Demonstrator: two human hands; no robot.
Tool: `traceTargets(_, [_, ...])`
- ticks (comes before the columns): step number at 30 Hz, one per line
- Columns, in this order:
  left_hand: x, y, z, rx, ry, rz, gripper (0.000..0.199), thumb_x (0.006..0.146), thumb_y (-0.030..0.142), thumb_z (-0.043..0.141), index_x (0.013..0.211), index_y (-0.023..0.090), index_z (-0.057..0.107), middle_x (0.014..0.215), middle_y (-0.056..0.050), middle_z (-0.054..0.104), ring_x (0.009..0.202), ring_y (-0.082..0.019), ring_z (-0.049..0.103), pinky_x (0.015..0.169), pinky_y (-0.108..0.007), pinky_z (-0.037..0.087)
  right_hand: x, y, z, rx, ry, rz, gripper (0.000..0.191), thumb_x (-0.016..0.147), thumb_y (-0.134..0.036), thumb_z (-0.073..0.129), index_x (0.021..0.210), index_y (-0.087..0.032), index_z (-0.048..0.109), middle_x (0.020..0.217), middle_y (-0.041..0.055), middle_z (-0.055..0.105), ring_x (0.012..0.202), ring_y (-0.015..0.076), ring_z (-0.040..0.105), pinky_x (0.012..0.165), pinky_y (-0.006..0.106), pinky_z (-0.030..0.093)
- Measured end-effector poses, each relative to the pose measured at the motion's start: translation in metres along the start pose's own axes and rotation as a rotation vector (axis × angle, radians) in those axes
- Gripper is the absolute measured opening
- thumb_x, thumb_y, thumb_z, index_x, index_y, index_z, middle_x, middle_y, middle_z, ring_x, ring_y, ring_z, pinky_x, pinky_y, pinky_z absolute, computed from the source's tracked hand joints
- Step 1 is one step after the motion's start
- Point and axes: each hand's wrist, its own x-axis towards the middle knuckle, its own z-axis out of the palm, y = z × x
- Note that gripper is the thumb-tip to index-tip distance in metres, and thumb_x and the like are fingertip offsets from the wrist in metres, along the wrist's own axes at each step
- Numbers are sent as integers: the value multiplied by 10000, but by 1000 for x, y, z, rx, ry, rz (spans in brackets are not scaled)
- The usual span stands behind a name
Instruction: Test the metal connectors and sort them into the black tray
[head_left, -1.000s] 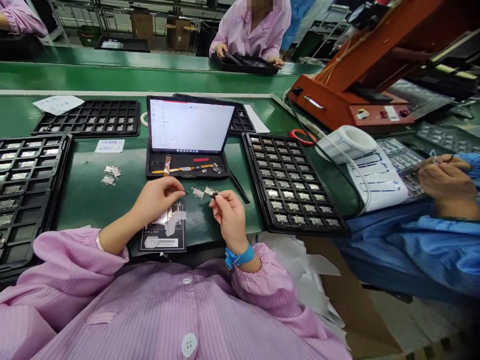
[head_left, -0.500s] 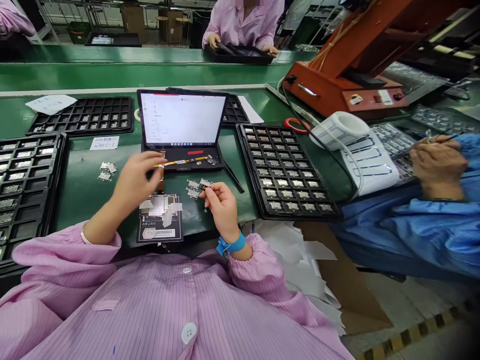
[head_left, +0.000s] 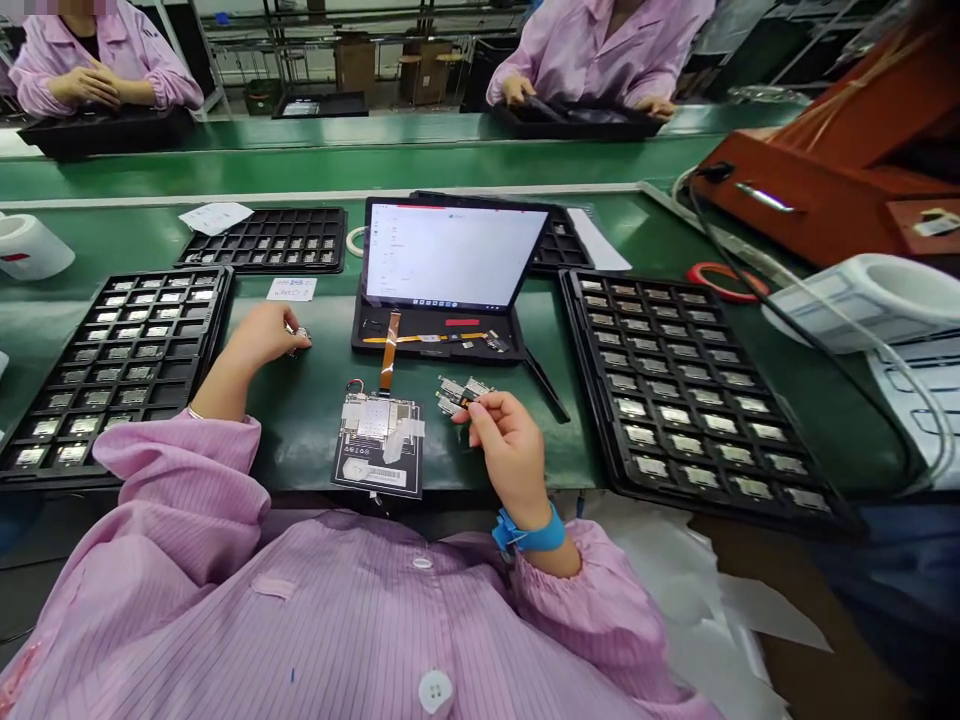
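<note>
My left hand (head_left: 262, 335) is closed at the small metal modules (head_left: 302, 338) on the green mat; its fingertips hide what they pinch. My right hand (head_left: 506, 440) pinches a small dark part (head_left: 466, 402) beside another little pile of modules (head_left: 450, 390). Between the hands lies a black battery-like pack with a circuit board (head_left: 379, 440), partly covered by translucent tape. An orange flex cable (head_left: 389, 352) runs from that board up to the open laptop-like device (head_left: 450, 255), whose screen is lit.
Black trays of modules stand at left (head_left: 161, 375) and right (head_left: 652, 385), with another tray (head_left: 300, 238) behind. Black tweezers (head_left: 547, 385) lie right of the device. Red tape (head_left: 724, 280) and a white roll (head_left: 870, 300) are farther right. Two people sit opposite.
My left hand has left the flex cable and moved left to the pile of modules. My right hand stays by its pile. The view has turned left.
</note>
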Motion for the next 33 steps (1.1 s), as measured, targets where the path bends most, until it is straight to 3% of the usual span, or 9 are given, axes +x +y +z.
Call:
traceTargets(4, [-6,13,1,-30,42,43,265,647,349,758,777,198,584,743,-36,663,659,-209,618,612,-297,412,0,-1,0,17,-5,2,163,886,-344,582,826,-197,544,743,18,682,506,94,477,508,240,403])
traceTargets(7, [-22,40,7,-261,31,213,207,700,325,699,737,197,540,901,-64,703,798,-209,637,723,-318,452,-1,-2,1,32,-18,-2,155,884,-335,578,820,-197,545,732,14,679,507,92,480,504,236,397])
traceTargets(9, [-36,62,19,-534,-101,356,208,723,276,653,692,195,464,1010,-79,709,897,-198,641,805,-331,468,-1,-2,2,36,-28,1,160,884,-337,576,814,-197,544,722,13,681,504,92,480,504,236,394])
traceTargets(11, [-51,83,35,-749,-276,424,255,738,247,625,652,197,390,957,-73,708,879,-179,643,804,-327,480,-1,-3,2,41,-49,12,169,882,-343,576,805,-196,541,716,14,689,492,90,473,498,236,387])
traceTargets(15, [-74,106,66,-777,-500,407,305,723,315,737,679,181,468,713,3,607,630,-118,591,607,-253,462,0,-6,1,68,-103,44,194,866,-359,583,777,-197,527,689,20,698,456,87,458,466,231,372])
traceTargets(18, [-83,110,77,-881,-632,321,274,767,364,737,813,163,556,746,-15,635,718,-152,664,659,-265,515,1,-8,0,104,-105,71,216,852,-381,592,763,-201,512,664,19,697,434,86,442,443,227,362])
traceTargets(20, [-85,110,81,-1006,-638,266,260,784,327,727,889,167,551,808,-14,644,789,-173,703,705,-274,546,1,-8,1,115,-109,79,220,847,-383,592,758,-202,505,656,17,694,427,83,436,439,223,355])
traceTargets(24, [-88,112,83,-1083,-580,177,379,737,253,766,1048,169,566,865,1,631,747,-161,714,690,-274,577,2,-8,2,102,-139,90,214,837,-379,601,754,-200,516,662,20,692,436,83,448,437,215,353])
traceTargets(33, [-89,114,84,-959,-529,187,253,760,256,722,976,146,646,847,-43,704,751,-153,697,578,-208,536,3,-9,4,125,-151,107,209,826,-361,604,738,-193,516,669,24,693,426,73,428,436,206,339])
